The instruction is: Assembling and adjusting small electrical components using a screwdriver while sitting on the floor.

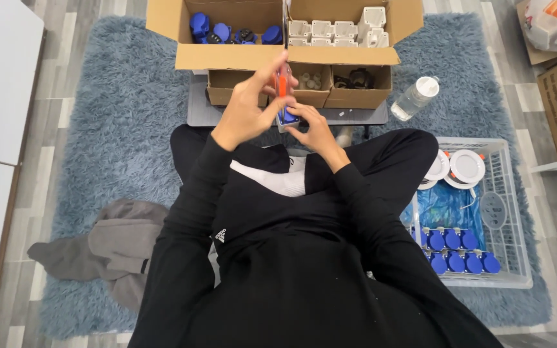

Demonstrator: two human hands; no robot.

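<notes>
I'm seeing the person wearing a black long-sleeved top (291, 258) with a small white chest logo (220, 236), black trousers (394, 158), and white socks (272, 177); both hands showing bare.

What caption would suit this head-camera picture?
Seated on a blue rug, left hand works an orange-handled tool into a blue-capped part held by right hand.
</notes>
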